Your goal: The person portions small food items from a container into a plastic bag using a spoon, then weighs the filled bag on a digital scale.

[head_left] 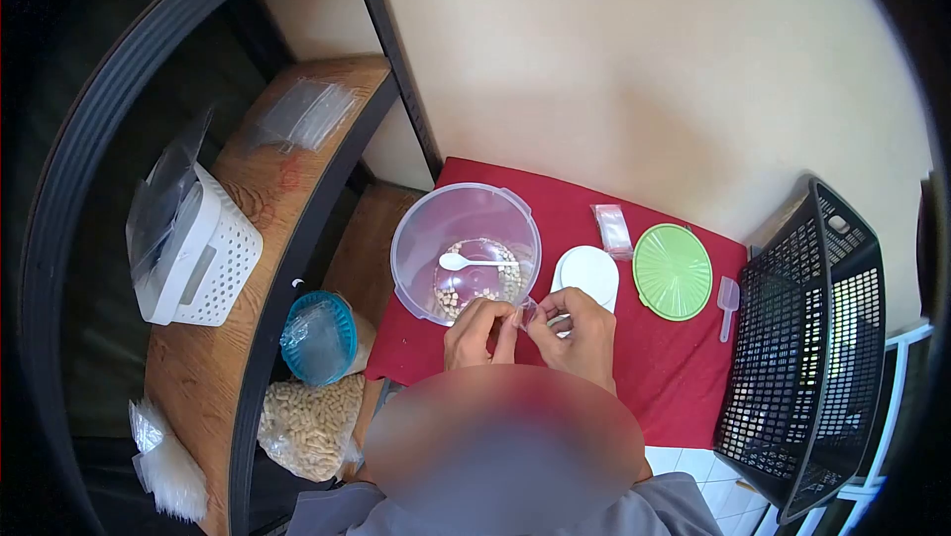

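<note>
My left hand and my right hand meet in front of the tub, fingers pinched on a small clear plastic bag between them. Part of the bag is hidden by the fingers. Just beyond stands a clear plastic tub with small pale pieces scattered around its bottom. A white spoon lies inside it. Close behind my right hand is a white kitchen scale with a round top.
On the red cloth lie a packet of clear bags, a green lid and a clear scoop. A black crate stands right. Left, a wooden shelf bears a white basket; below sits a bag of pale snacks.
</note>
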A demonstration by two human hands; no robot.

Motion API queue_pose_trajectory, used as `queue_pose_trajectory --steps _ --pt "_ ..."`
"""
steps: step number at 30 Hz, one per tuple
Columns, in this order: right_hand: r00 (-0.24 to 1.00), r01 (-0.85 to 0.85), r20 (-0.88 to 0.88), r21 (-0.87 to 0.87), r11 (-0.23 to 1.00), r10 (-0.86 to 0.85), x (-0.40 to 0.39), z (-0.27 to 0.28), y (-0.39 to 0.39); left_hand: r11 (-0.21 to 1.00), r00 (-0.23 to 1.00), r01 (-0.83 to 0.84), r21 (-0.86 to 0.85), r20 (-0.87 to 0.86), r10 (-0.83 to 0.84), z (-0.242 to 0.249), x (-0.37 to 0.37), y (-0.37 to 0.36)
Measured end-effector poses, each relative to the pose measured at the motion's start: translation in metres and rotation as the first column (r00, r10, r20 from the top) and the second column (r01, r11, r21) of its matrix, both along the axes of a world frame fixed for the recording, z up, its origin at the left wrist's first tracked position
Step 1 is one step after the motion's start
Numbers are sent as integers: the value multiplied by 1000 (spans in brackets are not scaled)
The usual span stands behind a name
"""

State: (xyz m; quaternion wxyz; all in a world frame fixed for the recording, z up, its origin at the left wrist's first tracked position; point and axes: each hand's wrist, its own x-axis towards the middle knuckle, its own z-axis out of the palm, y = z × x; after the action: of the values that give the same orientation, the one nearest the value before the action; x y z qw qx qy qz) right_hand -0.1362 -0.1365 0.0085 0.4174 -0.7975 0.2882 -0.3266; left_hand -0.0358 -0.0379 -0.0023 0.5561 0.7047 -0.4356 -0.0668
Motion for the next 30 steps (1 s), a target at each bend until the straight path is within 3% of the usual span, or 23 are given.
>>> queue_pose_trajectory --steps 5,7,12,16,18,19,22,27,29,30 --pt "977 -43 212 87 995 24 10 1 10 996 998 -53 -66 -23 51 5 -3 -5" --pt "976 -8 216 120 993 -19 11 -2 11 994 998 -63 -94 -1 64 4 -3 -5" --pt "972 -37 231 -50 998 48 10 -12 2 995 996 -59 -78 -70 54 2 -5 -5" --pt "971 31 237 -27 999 -24 13 -16 3 993 996 -62 -100 -77 55 -3 -5 -6" --pt "943 -94 333 222 970 15 14 -22 2 991 999 -38 -131 -13 36 -4 -5 -8" --pt "942 -98 334 221 970 19 13 -21 0 987 998 -9 -160 53 18 -4 -4 -8" --pt "932 -300 362 709 639 37 6 -10 -12 986 998 23 -168 63 -13 -6 -2 -7" --pt "917 -269 398 562 782 29 12 -30 -13 980 997 62 -189 63 -51 -5 0 -2" --pt "923 -262 380 513 817 57 11 -28 -17 966 989 65 -252 142 -30 -3 9 11" --pt "942 -273 275 301 914 191 7 -24 -21 976 983 9 -216 182 31 6 18 21"
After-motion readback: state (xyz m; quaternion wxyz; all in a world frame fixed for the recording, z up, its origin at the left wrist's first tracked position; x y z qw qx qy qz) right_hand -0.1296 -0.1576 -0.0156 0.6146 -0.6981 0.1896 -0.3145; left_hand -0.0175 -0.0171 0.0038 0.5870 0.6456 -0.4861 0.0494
